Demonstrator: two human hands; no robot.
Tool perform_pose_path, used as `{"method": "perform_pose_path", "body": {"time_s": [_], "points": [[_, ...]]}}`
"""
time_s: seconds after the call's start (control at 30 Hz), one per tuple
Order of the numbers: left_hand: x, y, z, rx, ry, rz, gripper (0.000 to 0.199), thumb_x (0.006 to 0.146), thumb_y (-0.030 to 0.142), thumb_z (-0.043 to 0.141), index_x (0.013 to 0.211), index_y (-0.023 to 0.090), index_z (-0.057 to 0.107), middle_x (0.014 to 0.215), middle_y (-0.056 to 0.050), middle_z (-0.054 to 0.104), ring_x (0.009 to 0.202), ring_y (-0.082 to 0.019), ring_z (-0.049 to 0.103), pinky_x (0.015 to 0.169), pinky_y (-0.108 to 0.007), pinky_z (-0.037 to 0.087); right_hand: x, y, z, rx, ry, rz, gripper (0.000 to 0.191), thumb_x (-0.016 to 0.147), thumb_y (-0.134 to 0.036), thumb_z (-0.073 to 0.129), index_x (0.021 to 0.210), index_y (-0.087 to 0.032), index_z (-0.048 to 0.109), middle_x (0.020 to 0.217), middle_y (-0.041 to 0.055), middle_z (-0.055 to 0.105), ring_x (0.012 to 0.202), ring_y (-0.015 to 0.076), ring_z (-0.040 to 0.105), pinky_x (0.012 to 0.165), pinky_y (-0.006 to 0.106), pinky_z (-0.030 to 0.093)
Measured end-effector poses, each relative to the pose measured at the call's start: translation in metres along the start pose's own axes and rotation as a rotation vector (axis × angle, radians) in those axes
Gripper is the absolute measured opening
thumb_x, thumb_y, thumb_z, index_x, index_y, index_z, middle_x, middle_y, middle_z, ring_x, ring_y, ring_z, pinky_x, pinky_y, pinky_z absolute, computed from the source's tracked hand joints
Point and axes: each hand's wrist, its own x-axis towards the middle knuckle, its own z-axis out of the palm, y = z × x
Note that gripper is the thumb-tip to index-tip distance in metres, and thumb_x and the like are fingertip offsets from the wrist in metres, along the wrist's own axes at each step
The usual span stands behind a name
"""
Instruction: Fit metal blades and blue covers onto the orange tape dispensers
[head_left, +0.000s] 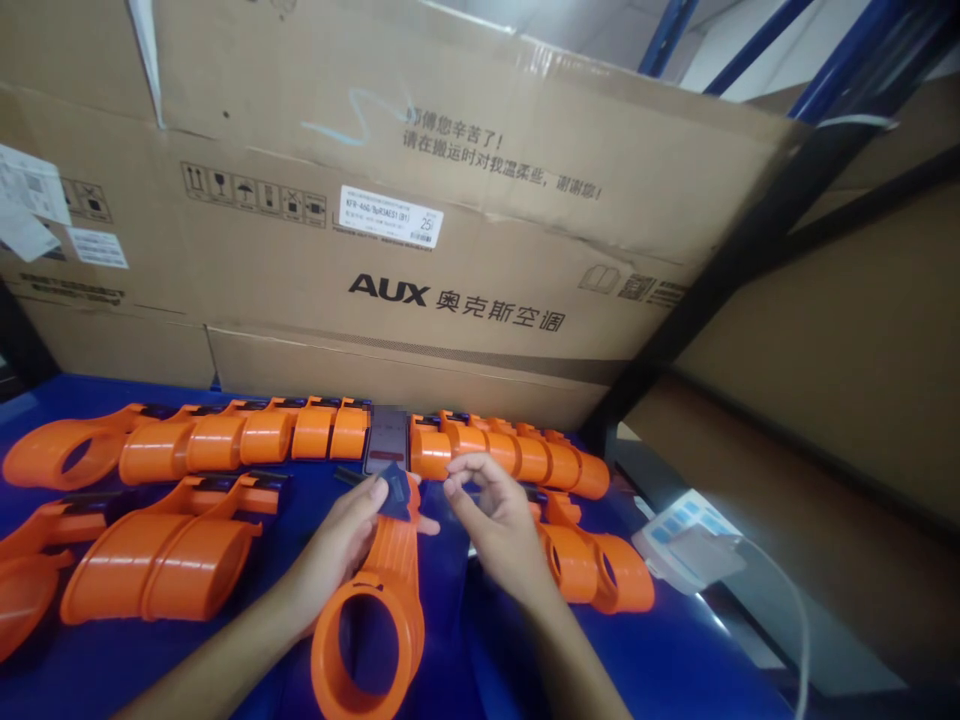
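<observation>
My left hand grips an orange plastic part with a flat handle and a wide ring at its lower end, which points toward me. At the top of that handle sits a dark blue piece, with my left thumb pressed on its edge. Just right of the part, my right hand is raised with thumb and forefinger brought together in a pinch. Whatever lies between those fingertips, if anything, is too small to tell. A dark phone-like device stands behind the left hand, its screen blurred.
Several similar orange parts stand in rows on the blue table, left and right. A white device with a cable lies at the right. Behind rises a large cardboard sheet, with a dark rack post beside it.
</observation>
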Motion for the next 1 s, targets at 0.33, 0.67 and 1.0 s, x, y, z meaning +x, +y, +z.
{"method": "perform_pose_path", "body": {"time_s": [0.33,0.67,1.0], "points": [[0.003,-0.001,-0.006,-0.056,0.01,0.017,0.065,0.089,0.069,0.067,0.101,0.007,0.08,0.07,-0.014,0.079,0.055,-0.022,0.07,0.055,-0.029,0.053,-0.009,-0.009,-0.003,0.203,-0.198,0.09,0.041,0.091,-0.058,0.073,0.118,-0.028,0.064,0.11,0.0058,0.067,0.082,0.0196,0.065,0.079,0.034,0.056],[0.003,-0.004,-0.003,-0.084,-0.053,0.069,0.064,0.095,0.065,0.061,0.118,0.007,0.077,0.099,-0.018,0.084,0.086,-0.031,0.078,0.074,-0.033,0.056,-0.013,-0.013,0.003,0.184,-0.311,0.102,0.031,0.096,-0.053,0.069,0.106,-0.028,0.055,0.099,0.0013,0.057,0.095,0.0203,0.061,0.09,0.035,0.055],[0.001,-0.001,0.001,-0.047,0.064,0.325,0.041,0.087,0.042,0.083,0.12,0.021,0.071,0.111,-0.011,0.081,0.1,-0.029,0.077,0.088,-0.037,0.058,-0.012,-0.007,-0.003,0.099,-0.066,-0.1,0.027,0.097,-0.049,0.069,0.117,-0.03,0.065,0.114,0.0053,0.069,0.111,0.0253,0.067,0.099,0.039,0.054]]}}
